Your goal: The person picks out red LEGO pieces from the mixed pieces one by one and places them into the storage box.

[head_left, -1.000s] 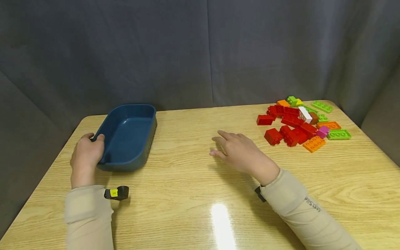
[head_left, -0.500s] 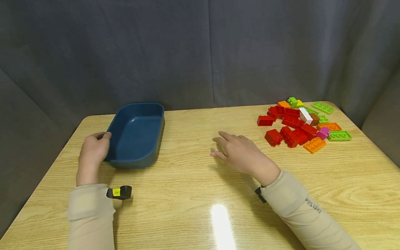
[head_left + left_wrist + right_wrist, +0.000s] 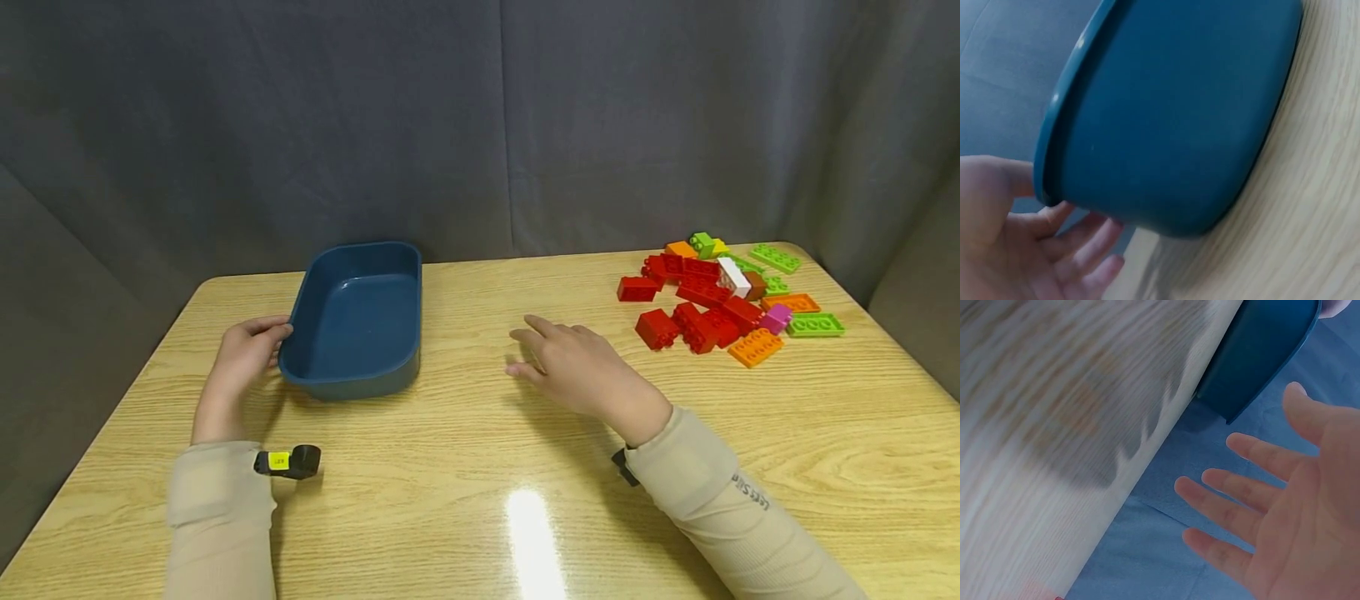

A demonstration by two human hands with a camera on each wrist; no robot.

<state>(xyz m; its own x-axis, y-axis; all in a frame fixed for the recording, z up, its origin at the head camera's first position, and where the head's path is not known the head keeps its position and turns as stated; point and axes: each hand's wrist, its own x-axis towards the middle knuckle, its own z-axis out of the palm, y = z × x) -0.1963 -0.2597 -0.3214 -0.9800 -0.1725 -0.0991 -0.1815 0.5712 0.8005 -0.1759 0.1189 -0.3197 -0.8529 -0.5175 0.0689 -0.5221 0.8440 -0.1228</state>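
A dark blue plastic tub [image 3: 352, 333] stands on the left half of the wooden table, with nothing in it. My left hand [image 3: 247, 354] pinches its left rim. In the left wrist view, the thumb [image 3: 1017, 178] passes behind the rim while the other fingers reach along the outer wall, loosely spread. My right hand [image 3: 573, 367] hovers over the middle of the table, palm down and holding nothing. In the right wrist view, its fingers [image 3: 1222, 509] are spread and relaxed, apart from the tub.
A heap of toy building bricks [image 3: 705, 292], mostly red, lies at the table's back right. Flat orange and green bricks lie at its right side, with white, brown and pink ones among them. A grey curtain [image 3: 465, 125] hangs behind the table [image 3: 450, 467].
The tub has slid to the right across the table, with my left hand following at its left rim. My right hand has stayed in place.
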